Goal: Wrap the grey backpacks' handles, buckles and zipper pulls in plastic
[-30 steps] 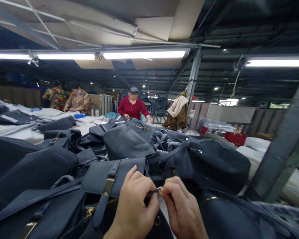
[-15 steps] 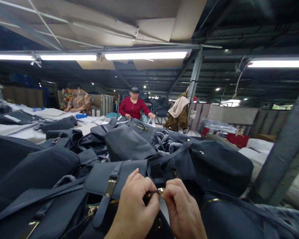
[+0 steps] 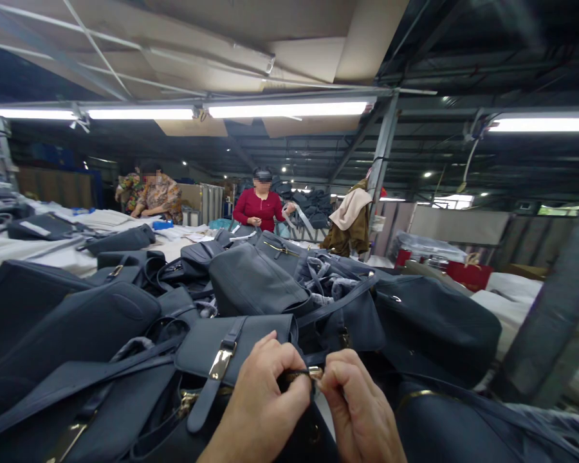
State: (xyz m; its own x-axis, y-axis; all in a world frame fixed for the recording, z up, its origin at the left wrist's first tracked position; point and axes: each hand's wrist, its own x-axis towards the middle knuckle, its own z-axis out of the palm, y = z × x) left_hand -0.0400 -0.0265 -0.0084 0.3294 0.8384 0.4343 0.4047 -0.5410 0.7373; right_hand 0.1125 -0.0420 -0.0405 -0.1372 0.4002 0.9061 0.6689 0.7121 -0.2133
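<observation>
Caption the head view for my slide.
Left hand and right hand pinch a gold zipper pull amid heaped dark grey bags; a co-worker stands beyond.

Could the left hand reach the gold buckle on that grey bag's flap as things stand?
Probably yes: the left hand lies right by the gold buckle, nothing between them, but it is pinching a gold-tipped strap.

Head-worn view — forward and down, close over the bags.

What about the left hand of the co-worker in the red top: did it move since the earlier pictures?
Yes. The co-worker's left hand has moved upward, judged against the steel column, and now lifts a strap.
</observation>
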